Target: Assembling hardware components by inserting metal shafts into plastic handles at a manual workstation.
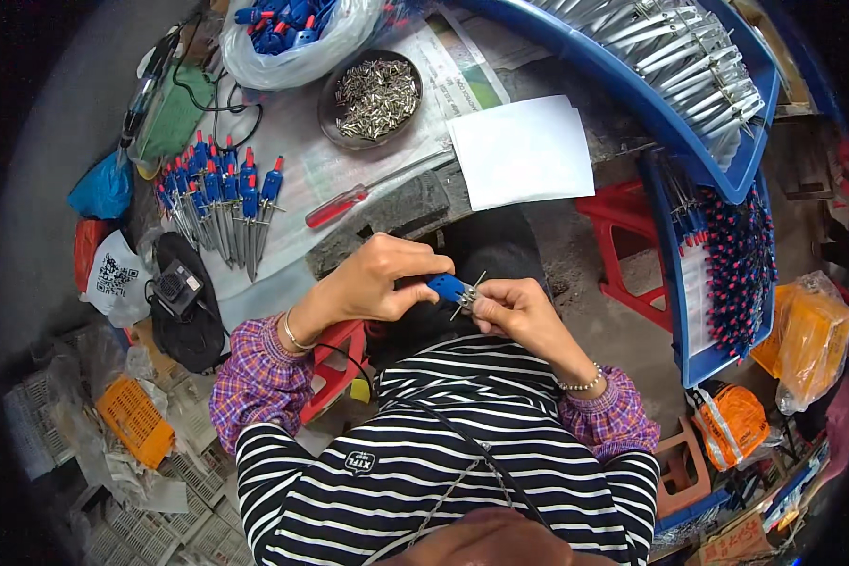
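Observation:
Over my lap, a small blue-handled metal tool [446,287] is held between both hands. My left hand [387,278] pinches the blue plastic end between thumb and fingers. My right hand [517,313] grips the metal end, close to a thin crosswise pin; the rest of that end is hidden by the fingers. On the bench to the left lies a pile of similar tools [226,198], with blue bodies, red tips and pointed metal blades. A screwdriver [338,206] with a red handle rests near the bench edge, beyond my left hand.
A dark bowl [323,106] of small metal pins and a plastic bag [245,68] of blue parts stand on the bench. White paper [524,156] lies right of them. Blue trays [623,85] of metal blades and finished-looking pieces stand right, near a red stool [623,212].

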The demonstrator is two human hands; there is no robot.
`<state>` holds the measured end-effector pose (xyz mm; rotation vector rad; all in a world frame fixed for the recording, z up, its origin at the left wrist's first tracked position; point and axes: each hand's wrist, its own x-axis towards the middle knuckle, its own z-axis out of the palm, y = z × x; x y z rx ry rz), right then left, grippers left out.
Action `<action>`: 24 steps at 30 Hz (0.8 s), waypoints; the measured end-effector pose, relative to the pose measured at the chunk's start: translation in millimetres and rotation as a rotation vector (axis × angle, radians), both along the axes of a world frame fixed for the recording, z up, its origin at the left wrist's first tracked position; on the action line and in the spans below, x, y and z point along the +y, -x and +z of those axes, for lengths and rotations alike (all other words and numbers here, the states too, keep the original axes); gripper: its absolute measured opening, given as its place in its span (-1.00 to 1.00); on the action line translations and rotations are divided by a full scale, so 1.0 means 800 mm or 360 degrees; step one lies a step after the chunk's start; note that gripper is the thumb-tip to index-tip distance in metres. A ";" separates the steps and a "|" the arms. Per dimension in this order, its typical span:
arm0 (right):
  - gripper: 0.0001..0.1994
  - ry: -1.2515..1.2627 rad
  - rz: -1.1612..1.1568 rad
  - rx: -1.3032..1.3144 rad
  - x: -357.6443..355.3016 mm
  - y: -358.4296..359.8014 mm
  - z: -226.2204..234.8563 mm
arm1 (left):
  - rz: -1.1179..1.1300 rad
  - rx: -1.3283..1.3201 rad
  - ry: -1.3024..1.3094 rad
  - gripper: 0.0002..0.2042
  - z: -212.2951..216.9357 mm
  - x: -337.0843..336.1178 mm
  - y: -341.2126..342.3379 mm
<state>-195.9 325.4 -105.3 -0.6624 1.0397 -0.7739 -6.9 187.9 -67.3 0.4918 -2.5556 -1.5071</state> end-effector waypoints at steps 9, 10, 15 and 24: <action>-0.83 -0.0011 -0.0093 -0.0027 -0.003 -0.008 -0.001 | 0.0058 -0.0006 0.0064 -0.75 -0.003 0.003 0.001; -0.83 -0.0012 -0.0095 -0.0029 -0.003 -0.007 -0.002 | 0.0071 0.0004 0.0085 -0.74 -0.004 0.001 0.003; -0.81 -0.0006 0.0035 -0.0059 -0.006 -0.002 -0.001 | 0.0021 -0.0032 0.0132 -0.75 0.003 0.000 0.000; -0.79 0.0087 0.0129 0.0057 -0.010 0.004 -0.003 | 0.0066 -0.0060 0.0065 -0.72 -0.004 -0.002 -0.004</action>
